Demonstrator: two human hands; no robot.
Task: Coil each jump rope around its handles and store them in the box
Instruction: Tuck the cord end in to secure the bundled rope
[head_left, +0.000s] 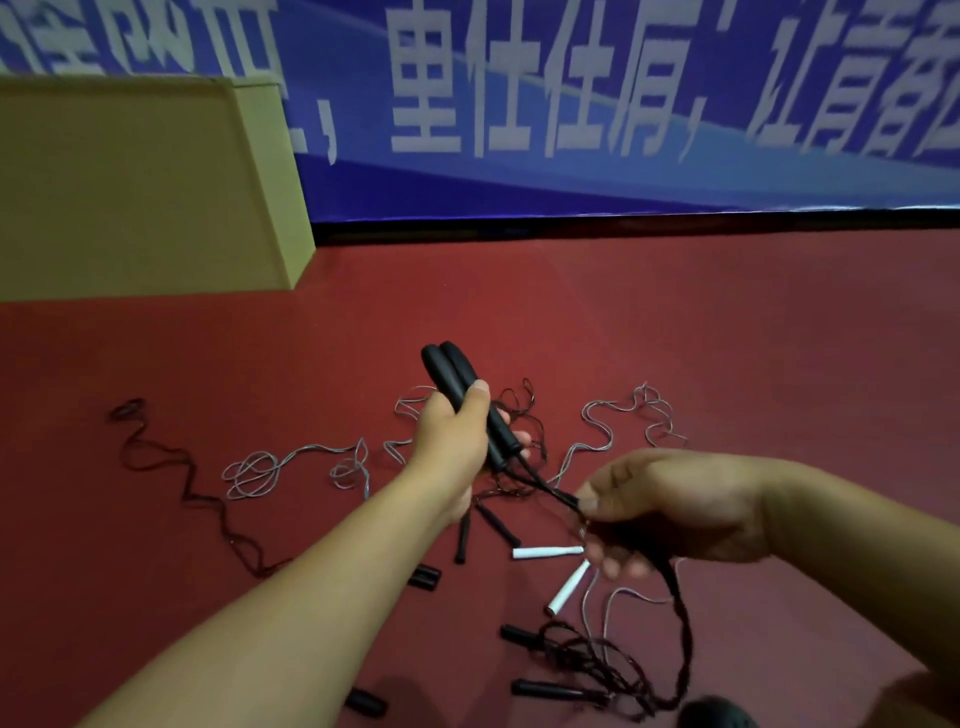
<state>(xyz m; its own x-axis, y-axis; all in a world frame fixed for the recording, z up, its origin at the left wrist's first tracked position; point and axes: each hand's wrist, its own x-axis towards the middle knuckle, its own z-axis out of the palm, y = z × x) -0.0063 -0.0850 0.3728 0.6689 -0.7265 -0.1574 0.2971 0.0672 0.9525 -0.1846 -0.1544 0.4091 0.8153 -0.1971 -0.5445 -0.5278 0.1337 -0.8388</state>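
My left hand (457, 431) grips two black jump-rope handles (451, 374) side by side, their free ends pointing up and away. Their dark cord (550, 491) runs from the handles' lower ends to my right hand (670, 512), which pinches it between thumb and fingers. From there the cord hangs down to a tangle (613, 670) on the red floor. The cardboard box (130, 192) stands at the far left against the wall.
Several other ropes lie on the red floor: two white handles (548, 552) with a grey cord (623, 415), a grey cord coil (254, 473), a dark cord (171, 478) at left, and loose black handles (545, 688). A blue banner (623, 104) covers the wall behind.
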